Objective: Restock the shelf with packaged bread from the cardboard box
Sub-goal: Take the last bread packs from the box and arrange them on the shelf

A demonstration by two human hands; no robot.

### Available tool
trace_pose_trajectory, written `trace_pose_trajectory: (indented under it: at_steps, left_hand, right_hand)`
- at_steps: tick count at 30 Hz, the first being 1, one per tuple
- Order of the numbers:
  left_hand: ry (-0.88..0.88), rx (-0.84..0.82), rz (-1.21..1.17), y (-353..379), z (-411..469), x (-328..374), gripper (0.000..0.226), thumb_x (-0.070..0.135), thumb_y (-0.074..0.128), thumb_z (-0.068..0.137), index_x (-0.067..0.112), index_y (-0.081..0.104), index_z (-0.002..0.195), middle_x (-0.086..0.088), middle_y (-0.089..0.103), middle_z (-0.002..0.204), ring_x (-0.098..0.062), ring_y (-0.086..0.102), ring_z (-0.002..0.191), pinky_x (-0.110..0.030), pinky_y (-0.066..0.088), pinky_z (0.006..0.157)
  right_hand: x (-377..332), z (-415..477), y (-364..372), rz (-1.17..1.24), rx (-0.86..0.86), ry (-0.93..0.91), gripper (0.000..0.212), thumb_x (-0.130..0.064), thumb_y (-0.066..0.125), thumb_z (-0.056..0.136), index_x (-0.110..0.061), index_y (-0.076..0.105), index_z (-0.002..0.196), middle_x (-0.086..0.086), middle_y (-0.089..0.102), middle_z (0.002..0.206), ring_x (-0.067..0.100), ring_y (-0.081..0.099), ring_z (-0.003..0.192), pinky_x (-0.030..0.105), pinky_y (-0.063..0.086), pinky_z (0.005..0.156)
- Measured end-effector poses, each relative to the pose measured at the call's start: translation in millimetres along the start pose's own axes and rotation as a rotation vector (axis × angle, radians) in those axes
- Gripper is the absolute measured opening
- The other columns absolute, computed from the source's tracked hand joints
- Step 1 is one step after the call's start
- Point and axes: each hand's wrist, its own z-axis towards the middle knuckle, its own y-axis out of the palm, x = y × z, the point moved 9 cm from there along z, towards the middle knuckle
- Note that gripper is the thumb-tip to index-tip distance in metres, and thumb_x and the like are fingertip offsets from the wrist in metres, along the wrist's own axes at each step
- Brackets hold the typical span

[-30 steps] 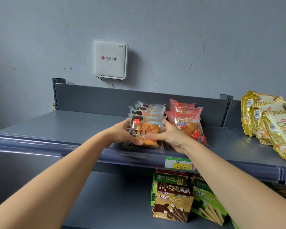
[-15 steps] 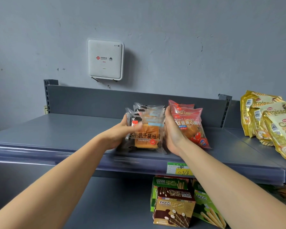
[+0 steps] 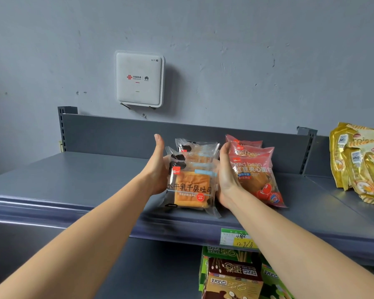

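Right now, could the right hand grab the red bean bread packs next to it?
Probably yes. The right hand rests beside the toast packs, and the red bean packs lie just behind it on the shelf, with nothing between.

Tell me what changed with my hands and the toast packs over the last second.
Both hands went from gripping the front toast pack to flat palms on either side of the row: left hand, right hand. The packs now sit further back on the shelf. The red bean packs stayed put.
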Motion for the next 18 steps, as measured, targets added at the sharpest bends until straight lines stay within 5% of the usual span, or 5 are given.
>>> trace_pose_trajectory:
  at_steps: [4,8,12,16,18]
  left_hand:
    - [0.003,0.014,-0.02,-4.9,3.0,6.2,0.125,0.1,0.017,0.053,0.006,0.071,0.114,-0.018,0.064,0.125,-0.038,0.051,0.127,-0.055,0.025,0.115]
    - [0.01,0.108,-0.042,-21.4,9.4,12.9,0.12,0.1,0.021,0.053,0.004,0.07,0.106,-0.018,0.071,0.107,-0.031,0.06,0.114,-0.049,0.029,0.114]
    - [-0.006,0.12,0.008,-18.5,19.0,25.1,0.105,0.09,0.013,0.073,0.0,0.057,0.105,-0.016,0.069,0.096,-0.028,0.072,0.066,-0.041,0.053,0.078]
    - [-0.121,0.018,0.016,-9.6,35.0,20.7,0.121,0.095,0.017,0.065,0.001,0.052,0.132,-0.018,0.067,0.115,-0.033,0.071,0.066,-0.039,0.056,0.064]
    - [-0.161,-0.017,-0.003,-7.2,40.9,17.4,0.122,0.097,0.019,0.061,0.003,0.059,0.128,-0.021,0.063,0.125,-0.037,0.07,0.079,-0.044,0.058,0.073]
  right_hand:
    - [-0.8,3.8,-8.1,0.052,0.053,0.03,0.059,-0.059,0.033,0.094,-0.015,0.069,0.108,0.007,0.072,0.108,0.023,0.066,0.099,0.038,0.052,0.083]
    - [6.9,26.7,-21.3,0.039,0.096,0.091,0.037,-0.029,0.034,0.096,-0.015,0.06,0.076,0.005,0.068,0.078,0.018,0.062,0.07,0.028,0.047,0.059]
    - [5.6,34.5,-21.6,0.04,0.142,0.155,0.04,-0.04,0.038,0.094,-0.013,0.068,0.089,0.011,0.073,0.097,0.026,0.068,0.088,0.038,0.054,0.081]
    - [9.3,50.1,-20.4,0.069,0.165,0.242,0.098,-0.09,0.044,0.057,-0.02,0.063,0.123,0.014,0.066,0.123,0.038,0.063,0.111,0.059,0.043,0.101]
    - [12.7,55.5,-19.3,0.075,0.145,0.292,0.113,-0.098,0.036,0.05,-0.023,0.057,0.132,0.014,0.062,0.13,0.039,0.059,0.117,0.061,0.04,0.104]
